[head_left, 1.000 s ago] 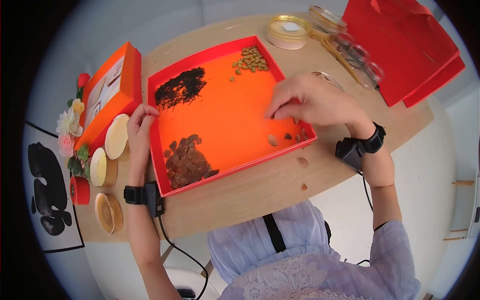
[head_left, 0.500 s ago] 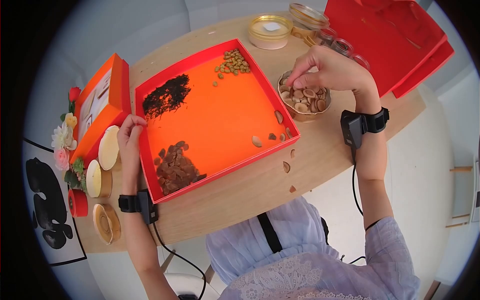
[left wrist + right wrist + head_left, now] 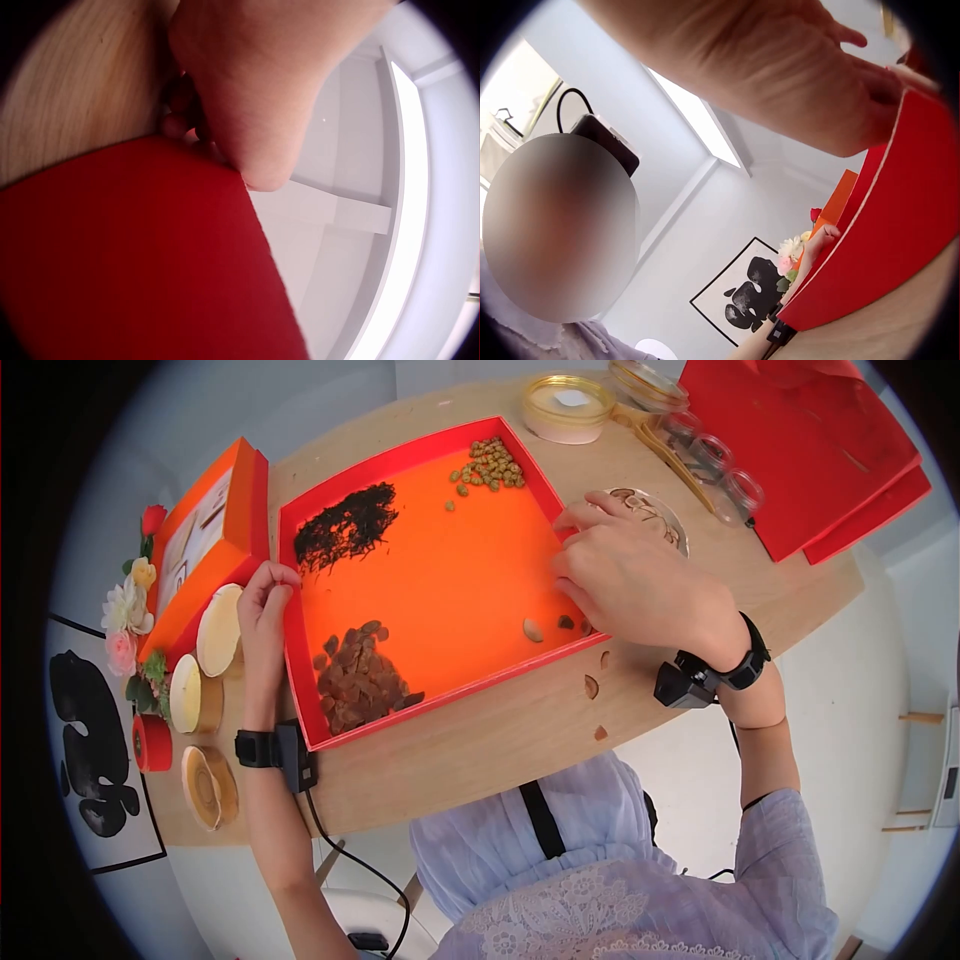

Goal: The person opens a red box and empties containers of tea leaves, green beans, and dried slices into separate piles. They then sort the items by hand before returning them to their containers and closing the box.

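An orange-floored red box tray lies on the table. My left hand grips its left wall, thumb at the rim; in the left wrist view the left hand is at the top edge of the red wall. My right hand reaches over the right wall near the front corner, fingers pointing down inside. Its fingertips are hidden, so I cannot tell whether they hold anything. Beside them lie a few dried slices. The tray also holds brown flakes, dark shreds and green-brown pellets.
Behind my right hand stands a bowl of dried slices, partly covered. Loose slices lie on the table in front. Round containers, an orange box and flowers stand left; glass jars and a red bag are back right.
My right hand went from inside the tray's right side to over the bowl of slices, then back over the tray's right wall. My left hand keeps its grip on the left wall.
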{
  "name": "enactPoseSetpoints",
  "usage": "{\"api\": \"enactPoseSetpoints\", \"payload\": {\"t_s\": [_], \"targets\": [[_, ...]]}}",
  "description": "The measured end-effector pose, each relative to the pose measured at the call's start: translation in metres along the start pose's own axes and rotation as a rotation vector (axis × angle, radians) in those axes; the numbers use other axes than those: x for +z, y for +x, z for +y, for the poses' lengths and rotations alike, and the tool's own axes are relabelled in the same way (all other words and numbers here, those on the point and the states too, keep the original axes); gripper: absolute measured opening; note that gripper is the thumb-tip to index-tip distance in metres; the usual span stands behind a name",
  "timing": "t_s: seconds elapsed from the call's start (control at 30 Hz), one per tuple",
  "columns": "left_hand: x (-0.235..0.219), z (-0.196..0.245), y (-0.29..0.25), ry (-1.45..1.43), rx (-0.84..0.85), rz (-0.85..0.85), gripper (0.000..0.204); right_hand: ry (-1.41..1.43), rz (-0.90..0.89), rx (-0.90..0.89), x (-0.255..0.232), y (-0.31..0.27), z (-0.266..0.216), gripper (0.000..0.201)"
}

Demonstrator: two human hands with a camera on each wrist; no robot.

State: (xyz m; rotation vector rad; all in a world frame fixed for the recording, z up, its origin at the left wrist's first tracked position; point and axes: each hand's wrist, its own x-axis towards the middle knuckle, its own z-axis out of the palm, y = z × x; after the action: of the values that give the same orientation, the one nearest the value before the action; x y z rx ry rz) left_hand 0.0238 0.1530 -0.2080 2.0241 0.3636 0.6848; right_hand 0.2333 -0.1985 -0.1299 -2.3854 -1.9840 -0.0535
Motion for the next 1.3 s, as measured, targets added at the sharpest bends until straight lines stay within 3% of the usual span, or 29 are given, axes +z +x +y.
{"api": "enactPoseSetpoints", "payload": {"t_s": [0.13, 0.23, 0.3, 0.33, 0.4, 0.53, 0.6, 0.7, 0.83, 0.9, 1.13, 1.23, 1.3], "targets": [[0.001, 0.000, 0.000, -0.019, -0.011, 0.009, 0.009, 0.078, -0.138, 0.044, -0.015, -0.005, -0.011, 0.013], [0.001, 0.001, 0.000, -0.015, -0.030, 0.007, 0.010, 0.250, -0.179, -0.044, -0.011, -0.006, -0.007, 0.016], [0.000, -0.001, 0.000, -0.025, -0.027, 0.002, 0.010, 0.394, 0.075, -0.020, -0.013, -0.003, -0.002, 0.019], [0.000, -0.001, 0.000, -0.026, -0.028, 0.003, 0.010, 0.393, 0.074, -0.020, -0.012, 0.000, 0.000, 0.019], [-0.001, -0.001, 0.000, -0.035, -0.039, 0.003, 0.010, 0.674, -0.015, -0.178, -0.005, 0.010, 0.002, 0.024], [-0.001, -0.004, 0.001, -0.051, -0.034, 0.003, 0.010, 0.627, -0.027, -0.311, 0.010, 0.013, 0.005, 0.030], [-0.002, -0.005, 0.000, -0.058, -0.047, -0.004, 0.010, 0.630, -0.251, -0.125, -0.002, 0.009, 0.008, 0.033], [-0.002, -0.005, 0.000, -0.054, -0.051, 0.006, 0.010, 0.513, -0.293, -0.060, -0.009, 0.005, 0.009, 0.034], [-0.001, -0.004, 0.000, -0.063, -0.047, 0.001, 0.010, 0.516, -0.296, -0.023, -0.015, 0.002, 0.000, 0.033], [-0.002, -0.004, 0.000, -0.073, -0.066, -0.011, 0.010, 0.426, -0.160, -0.048, -0.010, -0.002, -0.003, 0.033], [-0.002, -0.003, 0.000, -0.031, -0.038, -0.006, 0.010, 0.384, -0.155, -0.069, -0.011, -0.005, -0.009, 0.032], [-0.002, -0.003, 0.000, -0.043, -0.045, -0.009, 0.010, 0.472, -0.240, -0.108, -0.019, 0.000, -0.001, 0.031], [-0.001, -0.002, 0.000, -0.054, -0.035, -0.004, 0.009, 0.541, -0.388, -0.125, -0.023, 0.002, 0.006, 0.025]]}}
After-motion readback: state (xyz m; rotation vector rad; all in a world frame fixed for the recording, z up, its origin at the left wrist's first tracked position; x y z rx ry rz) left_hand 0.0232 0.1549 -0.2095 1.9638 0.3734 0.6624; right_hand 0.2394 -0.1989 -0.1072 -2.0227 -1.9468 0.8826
